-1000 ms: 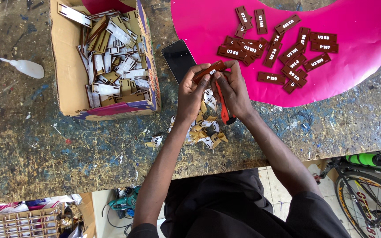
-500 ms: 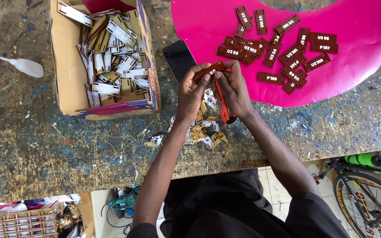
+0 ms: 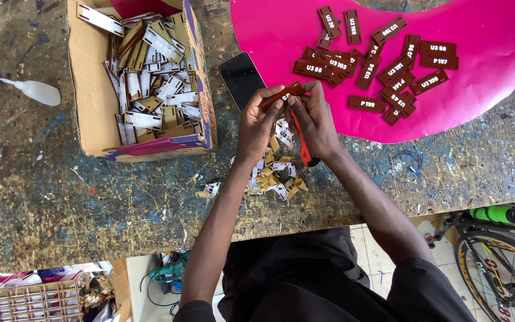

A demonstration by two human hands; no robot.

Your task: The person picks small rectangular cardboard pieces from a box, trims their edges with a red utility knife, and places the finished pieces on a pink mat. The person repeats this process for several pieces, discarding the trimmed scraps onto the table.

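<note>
My left hand [image 3: 258, 122] and my right hand [image 3: 314, 122] meet above the workbench, both pinching a small dark red tag [image 3: 281, 95] with white marks. My right hand also grips a red-handled knife [image 3: 302, 142] that points down along the palm. Under my hands lies a heap of peeled paper scraps [image 3: 272, 176] in white and tan. More dark red tags [image 3: 382, 59] lie spread on a bright pink sheet [image 3: 478, 89] at the upper right. A black phone [image 3: 239, 77] lies just beyond my left hand.
A cardboard box [image 3: 90, 95] full of paper-covered tags stands at the upper left. A white squeeze bottle [image 3: 34, 90] lies at the far left. The bench top [image 3: 90, 203] is paint-spattered. A bicycle wheel [image 3: 499, 268] and a wooden lattice crate [image 3: 28, 301] are on the floor.
</note>
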